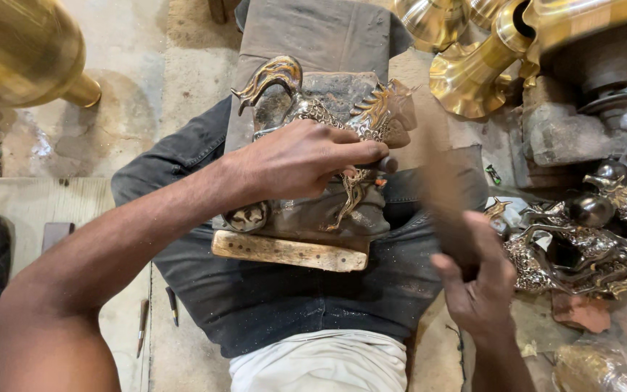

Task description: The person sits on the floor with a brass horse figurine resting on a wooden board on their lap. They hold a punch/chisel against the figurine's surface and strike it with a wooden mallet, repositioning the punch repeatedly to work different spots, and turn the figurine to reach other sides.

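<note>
A brass horse figure (306, 109), gold and dark silver, lies on a dark block and a pale wooden bar (288, 251) across my lap. My left hand (302, 160) rests on the horse's body and pinches a small dark punch tool (386, 164) against it. To the right, my right hand (477, 279) grips the handle of a hammer (440, 181). The hammer is blurred with motion above the horse's head end.
Shiny brass vessels (473, 69) stand at the top right and another (19, 51) at the top left. Several more horse figures (589, 239) lie piled at the right. Thin tools (172, 305) lie on the floor beside my left leg.
</note>
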The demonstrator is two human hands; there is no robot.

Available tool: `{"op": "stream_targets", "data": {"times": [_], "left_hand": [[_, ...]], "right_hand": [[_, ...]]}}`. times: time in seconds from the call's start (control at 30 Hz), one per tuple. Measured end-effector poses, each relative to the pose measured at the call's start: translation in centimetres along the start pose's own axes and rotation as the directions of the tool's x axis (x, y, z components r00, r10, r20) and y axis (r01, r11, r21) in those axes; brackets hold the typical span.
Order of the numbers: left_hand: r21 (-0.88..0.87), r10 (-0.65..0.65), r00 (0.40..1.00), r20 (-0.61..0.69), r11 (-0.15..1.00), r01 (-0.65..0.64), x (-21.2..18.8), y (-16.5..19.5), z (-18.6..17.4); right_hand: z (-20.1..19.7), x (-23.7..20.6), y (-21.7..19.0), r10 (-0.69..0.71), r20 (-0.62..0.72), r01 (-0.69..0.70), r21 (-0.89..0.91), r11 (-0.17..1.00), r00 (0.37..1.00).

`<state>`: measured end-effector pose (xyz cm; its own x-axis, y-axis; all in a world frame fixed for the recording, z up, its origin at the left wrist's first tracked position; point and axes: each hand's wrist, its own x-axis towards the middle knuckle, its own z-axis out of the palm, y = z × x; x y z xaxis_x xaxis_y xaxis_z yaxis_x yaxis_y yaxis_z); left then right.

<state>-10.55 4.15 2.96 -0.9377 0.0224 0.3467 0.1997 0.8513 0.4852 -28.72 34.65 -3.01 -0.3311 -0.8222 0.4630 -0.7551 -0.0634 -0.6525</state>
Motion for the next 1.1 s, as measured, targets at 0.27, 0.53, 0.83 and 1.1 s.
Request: {"op": "stream_targets", "data": {"times": [0.27,0.53,0.83,1.1], "left_hand": [[0.050,0.005,1.000,0.010,0.999,-0.006,0.3,0.3,-0.1],[0.092,0.024,1.000,0.011,0.995,-0.025,0.3,0.4,-0.4],[0.088,0.008,1.000,0.023,0.996,-0.010,0.3,0.6,-0.8],[0.100,0.002,0.999,0.032,0.995,-0.005,0.2,0.7,-1.0]], "right_hand": [[2.5,-1.2,-1.5,0.113,-0.132,-0.101,0.093,0.991,0.985],[3.2,-1.0,-2.6,0.190,-0.216,-0.164,0.134,0.977,0.958],[2.7,-0.9,-3.1,0.274,-0.199,-0.216,0.269,0.939,0.941],[3.1,-1.6,-2.9,0.110,-0.124,-0.114,-0.025,0.993,0.986]]}}
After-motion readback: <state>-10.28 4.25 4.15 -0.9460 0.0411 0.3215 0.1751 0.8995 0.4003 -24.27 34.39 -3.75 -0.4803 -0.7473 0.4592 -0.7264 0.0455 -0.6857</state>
